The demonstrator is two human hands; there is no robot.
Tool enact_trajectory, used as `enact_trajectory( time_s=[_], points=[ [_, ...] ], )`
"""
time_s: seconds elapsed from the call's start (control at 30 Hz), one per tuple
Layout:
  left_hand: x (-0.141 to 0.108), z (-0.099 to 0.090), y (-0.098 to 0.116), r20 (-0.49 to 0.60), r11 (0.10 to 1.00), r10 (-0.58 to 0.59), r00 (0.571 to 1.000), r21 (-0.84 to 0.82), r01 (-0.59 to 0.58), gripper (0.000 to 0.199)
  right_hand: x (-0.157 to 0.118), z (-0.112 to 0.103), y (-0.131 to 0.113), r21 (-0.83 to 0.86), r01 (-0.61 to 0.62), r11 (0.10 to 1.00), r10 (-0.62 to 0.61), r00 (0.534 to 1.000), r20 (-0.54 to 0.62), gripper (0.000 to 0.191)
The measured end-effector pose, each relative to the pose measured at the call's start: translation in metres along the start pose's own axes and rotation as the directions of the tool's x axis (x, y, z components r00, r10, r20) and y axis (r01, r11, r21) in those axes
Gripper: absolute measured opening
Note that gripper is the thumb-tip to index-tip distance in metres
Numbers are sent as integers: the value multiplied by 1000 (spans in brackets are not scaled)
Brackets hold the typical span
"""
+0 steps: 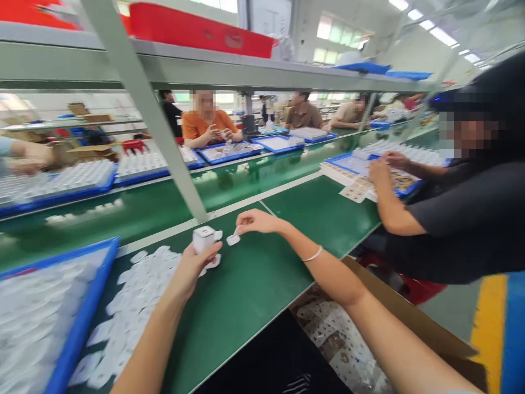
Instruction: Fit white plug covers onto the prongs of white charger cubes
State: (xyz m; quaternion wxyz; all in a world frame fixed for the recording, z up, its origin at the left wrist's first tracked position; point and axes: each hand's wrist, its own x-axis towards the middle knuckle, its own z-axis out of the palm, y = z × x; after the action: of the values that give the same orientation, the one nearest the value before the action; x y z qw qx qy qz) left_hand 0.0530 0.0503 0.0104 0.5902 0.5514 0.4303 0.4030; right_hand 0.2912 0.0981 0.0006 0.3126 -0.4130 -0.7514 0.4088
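L hand (192, 268) grips wht block (203, 239) above grn bench (241, 295), slotted face up | R hand (257, 220) pinches sm. wht tab (233, 239), near block, apart | tip: steady block, hold tab by edge, avoid bending it

Green bench (246, 306), seen from behind the worker.
A blue-rimmed tray (88, 312) of white blocks (45, 306) lies on it; flat white pieces (139, 295) are heaped just beside that tray, and brown-spotted sheets (356, 190) lie well apart from it.
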Motion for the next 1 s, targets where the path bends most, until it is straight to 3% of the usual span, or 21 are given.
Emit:
enact_trajectory(
  time_s=[0.1, 0.17, 0.23, 0.43, 0.57, 0.7, 0.8, 0.93, 1.0],
  points=[
    [-8, 7, 1, 49, 989, 92, 995, -123, -85, 47, -8, 15, -10, 134, 104, 986, -94, 992, -80, 31],
    [-10, 8, -1, 56, 976, 177, 983, -136, -168, 47, -16, 26, -16, 325, 95, 941, -75, 994, -75, 34],
    [-12, 6, -4, 77, 964, 252, 965, -107, -243, 49, -23, 36, -23, 401, 89, 912, -64, 995, -76, 34],
    [-23, 0, -2, 192, 955, 264, 945, 82, -284, 44, -38, 50, -41, 338, 120, 933, -46, 975, -220, 39],
    [-28, 1, 4, 219, 869, 353, 910, 283, -405, 36, -43, 44, -51, 469, 191, 862, -39, 948, -316, 34],
    [-31, 4, 4, 241, 795, 387, 890, 402, -455, 36, -50, 41, -61, 567, 220, 794, -38, 948, -315, 21],
    [-33, 6, 2, 276, 712, 455, 847, 457, -532, 43, -55, 46, -67, 595, 209, 776, -44, 959, -280, 18],
    [-32, 8, 3, 355, 595, 555, 753, 464, -657, 45, -60, 53, -74, 608, 190, 771, -44, 968, -247, 17],
    [-30, 8, 4, 376, 569, 567, 732, 464, -679, 43, -62, 54, -76, 603, 173, 779, -32, 971, -238, 16]
  ],
)
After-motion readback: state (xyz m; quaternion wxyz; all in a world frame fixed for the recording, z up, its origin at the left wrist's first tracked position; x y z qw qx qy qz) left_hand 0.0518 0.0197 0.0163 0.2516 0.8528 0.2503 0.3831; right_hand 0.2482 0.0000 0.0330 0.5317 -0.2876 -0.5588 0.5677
